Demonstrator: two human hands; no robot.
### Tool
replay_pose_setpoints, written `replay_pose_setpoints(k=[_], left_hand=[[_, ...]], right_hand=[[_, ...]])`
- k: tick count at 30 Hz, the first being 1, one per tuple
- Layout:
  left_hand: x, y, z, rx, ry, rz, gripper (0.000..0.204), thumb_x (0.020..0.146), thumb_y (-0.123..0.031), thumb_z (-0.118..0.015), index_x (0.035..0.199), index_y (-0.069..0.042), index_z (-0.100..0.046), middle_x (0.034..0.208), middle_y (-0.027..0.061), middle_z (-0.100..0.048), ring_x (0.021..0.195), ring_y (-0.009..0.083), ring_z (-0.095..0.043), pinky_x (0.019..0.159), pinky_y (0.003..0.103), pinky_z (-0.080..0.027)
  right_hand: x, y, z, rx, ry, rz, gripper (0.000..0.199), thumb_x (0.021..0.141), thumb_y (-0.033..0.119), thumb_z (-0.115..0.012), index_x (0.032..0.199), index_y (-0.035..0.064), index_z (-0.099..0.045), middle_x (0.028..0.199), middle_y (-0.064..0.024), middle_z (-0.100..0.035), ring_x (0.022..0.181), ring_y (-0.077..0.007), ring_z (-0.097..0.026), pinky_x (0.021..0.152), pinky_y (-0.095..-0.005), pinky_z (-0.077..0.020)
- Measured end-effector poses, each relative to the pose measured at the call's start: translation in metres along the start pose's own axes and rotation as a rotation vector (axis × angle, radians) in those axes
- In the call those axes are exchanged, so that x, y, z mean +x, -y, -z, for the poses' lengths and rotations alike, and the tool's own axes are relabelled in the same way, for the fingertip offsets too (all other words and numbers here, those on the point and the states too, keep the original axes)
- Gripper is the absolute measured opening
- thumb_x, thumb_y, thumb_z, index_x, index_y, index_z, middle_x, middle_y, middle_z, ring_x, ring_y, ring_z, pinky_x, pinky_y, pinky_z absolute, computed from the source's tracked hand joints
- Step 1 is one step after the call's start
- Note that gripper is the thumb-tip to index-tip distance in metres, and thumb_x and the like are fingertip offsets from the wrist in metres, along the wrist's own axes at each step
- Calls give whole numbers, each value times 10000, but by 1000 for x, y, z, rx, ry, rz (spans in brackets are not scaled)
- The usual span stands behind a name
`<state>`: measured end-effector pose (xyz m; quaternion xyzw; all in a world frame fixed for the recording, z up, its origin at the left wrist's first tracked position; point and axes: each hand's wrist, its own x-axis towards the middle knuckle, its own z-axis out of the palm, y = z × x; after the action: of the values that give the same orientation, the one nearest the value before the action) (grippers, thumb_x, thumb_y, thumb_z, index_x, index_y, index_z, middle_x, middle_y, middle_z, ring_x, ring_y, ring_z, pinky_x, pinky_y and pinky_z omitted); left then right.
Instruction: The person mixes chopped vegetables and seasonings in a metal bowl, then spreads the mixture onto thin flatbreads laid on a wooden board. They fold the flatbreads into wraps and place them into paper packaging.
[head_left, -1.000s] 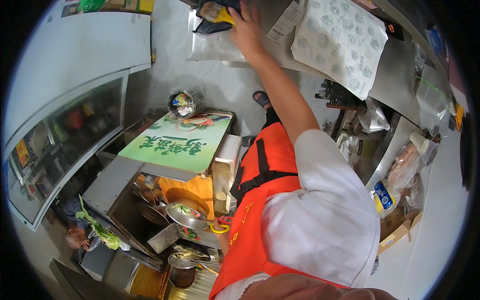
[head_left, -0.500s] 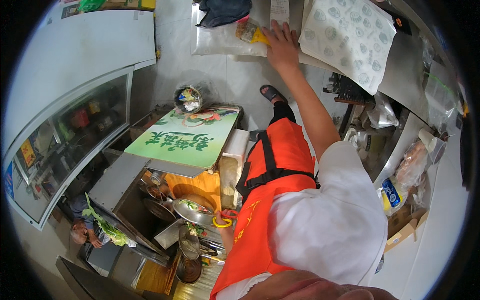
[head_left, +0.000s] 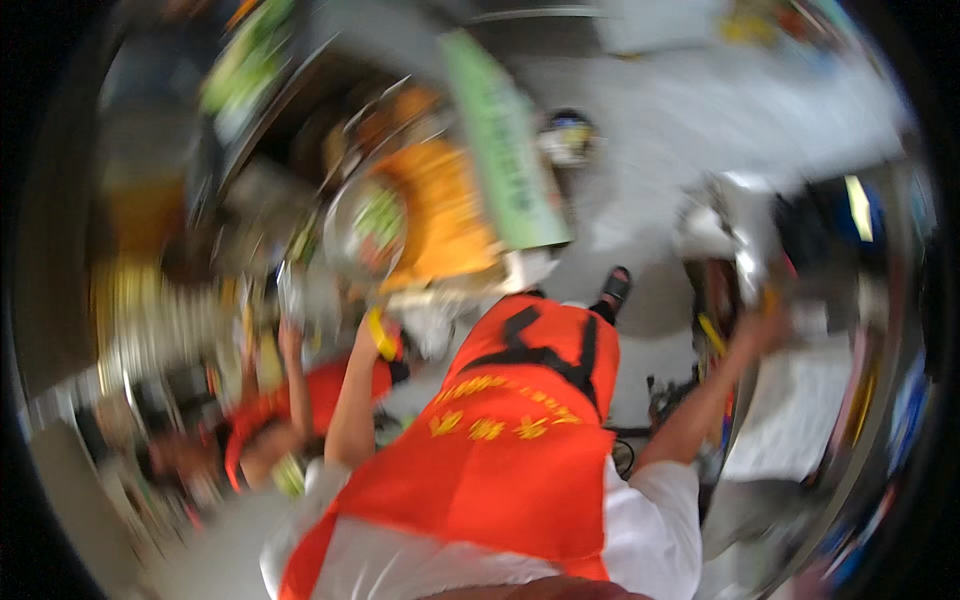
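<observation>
Motion blurs much of the view. My left hand [head_left: 372,328] is closed on scissors [head_left: 384,336] whose yellow and red handle loops show; their blades cannot be made out. Just beyond it, a round metal bowl [head_left: 338,235] holds chopped green and reddish food [head_left: 380,222]; whether my fingers touch its rim is unclear. Out to the right, my right hand [head_left: 764,332] reaches over the metal counter, its fingers smeared. A yellow-orange piece, perhaps the brush handle [head_left: 770,298], shows at the fingertips. White printed paper sheets [head_left: 790,410] lie beside this hand.
An orange board [head_left: 445,215] lies beside the bowl, with a green printed panel [head_left: 500,140] standing past it. A waste bin [head_left: 568,138] is on the grey floor [head_left: 660,110]. At lower left, another person in a red apron [head_left: 300,395] works with raised hands. Leafy greens [head_left: 245,65] sit at upper left.
My head has turned, so the whole scene has swung round and blurred. The bowl and orange board now show more fully. Another person has come into view at lower left. The scissors stay in my left hand.
</observation>
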<state>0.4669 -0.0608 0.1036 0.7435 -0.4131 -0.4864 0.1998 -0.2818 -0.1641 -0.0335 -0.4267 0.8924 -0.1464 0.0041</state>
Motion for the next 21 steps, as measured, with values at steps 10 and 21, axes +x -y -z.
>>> replay_pose_setpoints(k=[10, 21], left_hand=[[-28, 23, -14, -237, -360, 268, 389, 872, -180, -526, 1196, 24, -461, 793, 127, -643, 602, 193, -630, 576, 319, -521], [115, -90, -118, 60, -220, -244, 468, 908, -348, -605, 1249, -46, -499, 857, 163, -664, 767, 338, -663, 674, 436, -518]], right_hand=[[9, 38, 42, -83, -323, 227, 457, 913, 215, -575, 1337, 53, -522, 1394, -192, -480, 1273, -433, -429, 1030, -570, -351], [-127, 347, 79, 703, -159, 485, 348, 955, 12, -501, 1300, -32, -493, 1214, -145, -578, 1124, -234, -543, 985, -356, -405]])
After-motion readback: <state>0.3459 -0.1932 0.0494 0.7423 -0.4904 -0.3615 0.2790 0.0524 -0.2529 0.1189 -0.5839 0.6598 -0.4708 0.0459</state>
